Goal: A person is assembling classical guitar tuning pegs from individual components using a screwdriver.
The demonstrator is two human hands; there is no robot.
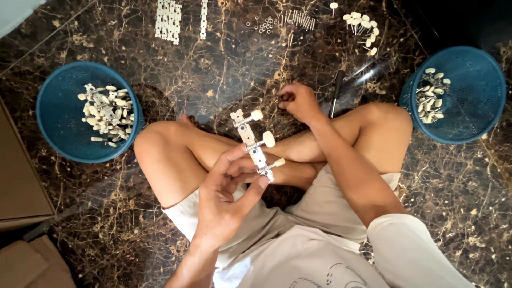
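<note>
Dark marble floor (pixel 229 58) veined with gold, and the person sits cross-legged on it between two blue baskets. The left hand (pixel 226 197) has its fingers (pixel 255 189) closed round the lower end of a tuner strip (pixel 256 143), whose metal plate and three cream knobs rise up and away beyond the fingertips. Further out, the right hand (pixel 298 101) pinches its fingers (pixel 282 97) shut on something tiny at the floor, just beside a dark-handled screwdriver (pixel 336 90).

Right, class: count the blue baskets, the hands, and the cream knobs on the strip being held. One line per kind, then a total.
Blue baskets: 2 (left basket, right basket)
Hands: 2 (left hand, right hand)
Cream knobs on the held strip: 3
Total: 7
</note>
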